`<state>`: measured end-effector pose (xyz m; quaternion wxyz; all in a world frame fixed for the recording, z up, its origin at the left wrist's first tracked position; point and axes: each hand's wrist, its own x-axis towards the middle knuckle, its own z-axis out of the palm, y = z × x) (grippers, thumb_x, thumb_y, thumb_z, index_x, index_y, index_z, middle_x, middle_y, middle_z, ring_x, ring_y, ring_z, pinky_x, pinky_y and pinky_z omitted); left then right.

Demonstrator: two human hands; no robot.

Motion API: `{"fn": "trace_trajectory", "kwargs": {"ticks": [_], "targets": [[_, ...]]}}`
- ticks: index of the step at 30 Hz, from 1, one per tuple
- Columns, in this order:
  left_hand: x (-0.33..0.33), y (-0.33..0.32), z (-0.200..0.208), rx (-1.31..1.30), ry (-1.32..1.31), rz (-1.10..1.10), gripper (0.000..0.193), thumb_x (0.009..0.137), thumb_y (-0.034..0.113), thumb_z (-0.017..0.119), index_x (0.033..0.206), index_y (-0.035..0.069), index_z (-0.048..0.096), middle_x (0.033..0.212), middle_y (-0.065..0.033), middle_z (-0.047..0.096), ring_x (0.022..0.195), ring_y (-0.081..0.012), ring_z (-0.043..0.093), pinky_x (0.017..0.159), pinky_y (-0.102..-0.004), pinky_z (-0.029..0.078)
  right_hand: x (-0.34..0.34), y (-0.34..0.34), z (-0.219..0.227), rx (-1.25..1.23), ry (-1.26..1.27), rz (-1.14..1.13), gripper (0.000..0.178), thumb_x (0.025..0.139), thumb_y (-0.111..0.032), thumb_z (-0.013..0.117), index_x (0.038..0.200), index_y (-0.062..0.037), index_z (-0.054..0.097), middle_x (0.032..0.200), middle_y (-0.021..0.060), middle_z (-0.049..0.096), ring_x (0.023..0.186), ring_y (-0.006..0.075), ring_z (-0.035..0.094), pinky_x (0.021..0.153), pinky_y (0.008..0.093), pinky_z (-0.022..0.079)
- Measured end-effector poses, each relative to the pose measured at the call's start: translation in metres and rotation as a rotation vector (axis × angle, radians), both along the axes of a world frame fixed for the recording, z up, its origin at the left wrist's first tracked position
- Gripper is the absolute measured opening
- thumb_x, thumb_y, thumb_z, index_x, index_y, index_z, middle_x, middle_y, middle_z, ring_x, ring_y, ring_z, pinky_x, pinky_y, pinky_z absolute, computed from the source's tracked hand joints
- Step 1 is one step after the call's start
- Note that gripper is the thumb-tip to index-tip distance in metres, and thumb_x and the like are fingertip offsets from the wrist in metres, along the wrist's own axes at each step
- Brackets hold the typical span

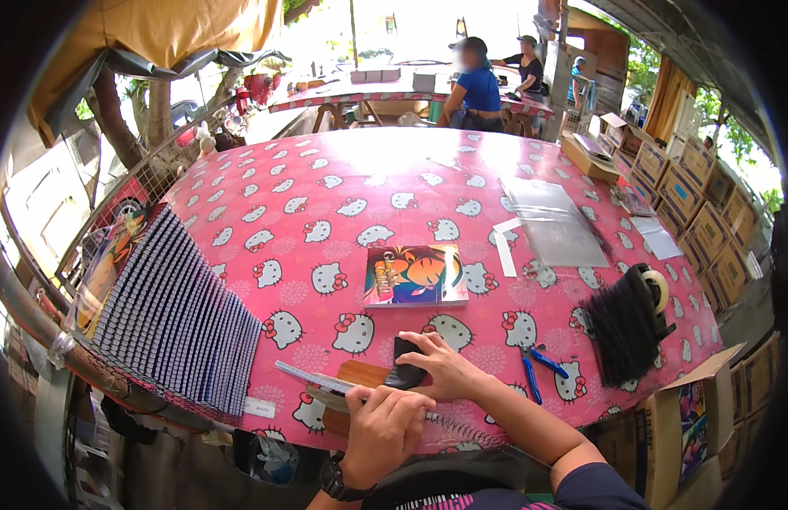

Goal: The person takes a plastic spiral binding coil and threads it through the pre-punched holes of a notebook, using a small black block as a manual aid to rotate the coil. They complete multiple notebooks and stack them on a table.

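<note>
A notebook [316, 377] is held edge-up near the table's front edge. My left hand [390, 421] is closed round its near end, fingers bent. A thin spiral binding coil [466, 427] runs rightward from that end, under my right forearm. Just beyond stands a black block-like piece [408, 365] on a wooden board [362, 372]. My right hand [443, 367] is bent over this piece, fingertips on its top; its thumb side is close to the notebook's end. Farther off lies a stack of colourful covered books [416, 276].
A long row of coil-bound notebooks [177, 314] stands at the left. Blue-handled cutters [538, 372], a bundle of black coils [623, 327], a tape dispenser [657, 291] and clear plastic sheets [555, 223] lie at right. Cardboard boxes [707, 238] line the right side. People [479, 89] work at a farther table.
</note>
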<state>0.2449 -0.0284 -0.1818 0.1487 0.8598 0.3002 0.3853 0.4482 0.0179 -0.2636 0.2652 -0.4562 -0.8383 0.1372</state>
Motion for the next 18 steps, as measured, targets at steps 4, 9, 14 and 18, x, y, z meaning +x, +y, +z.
{"fn": "trace_trajectory", "kwargs": {"ticks": [4, 9, 14, 18], "targets": [[-0.005, -0.001, 0.011, -0.060, -0.086, -0.061, 0.010, 0.086, 0.017, 0.060, 0.096, 0.017, 0.063, 0.091, 0.0057, 0.063, 0.083, -0.0123, 0.058, 0.083, -0.0348, 0.029, -0.003, 0.001, -0.002, -0.063, -0.024, -0.073, 0.063, 0.064, -0.039, 0.076, 0.117, -0.0124, 0.056, 0.137, 0.0232, 0.037, 0.118, 0.0422, 0.040, 0.100, 0.0497, 0.037], [-0.009, 0.000, 0.011, -0.007, 0.101, -0.083, 0.010, 0.086, 0.024, 0.062, 0.093, 0.018, 0.064, 0.095, 0.0054, 0.065, 0.086, -0.0138, 0.059, 0.093, -0.0397, 0.024, -0.002, -0.002, -0.004, -0.038, 0.000, -0.076, 0.069, 0.062, -0.040, 0.078, 0.120, -0.0116, 0.053, 0.133, 0.0247, 0.040, 0.118, 0.0442, 0.041, 0.101, 0.0491, 0.036], [-0.005, 0.005, 0.002, 0.059, 0.035, -0.057, 0.012, 0.087, 0.030, 0.060, 0.090, 0.019, 0.066, 0.095, 0.0066, 0.065, 0.095, -0.0137, 0.058, 0.104, -0.0463, 0.013, 0.000, -0.004, -0.003, -0.059, 0.082, -0.068, 0.067, 0.063, -0.037, 0.078, 0.118, -0.0098, 0.053, 0.132, 0.0259, 0.041, 0.120, 0.0441, 0.042, 0.102, 0.0480, 0.036], [-0.010, 0.006, 0.006, 0.043, 0.100, -0.038, 0.011, 0.086, 0.032, 0.062, 0.092, 0.022, 0.063, 0.096, 0.0090, 0.062, 0.098, -0.0112, 0.056, 0.105, -0.0471, 0.013, 0.008, -0.014, 0.015, -0.273, 0.375, -0.049, 0.059, 0.070, -0.033, 0.076, 0.119, -0.0081, 0.055, 0.129, 0.0196, 0.045, 0.120, 0.0342, 0.045, 0.101, 0.0428, 0.037]]}}
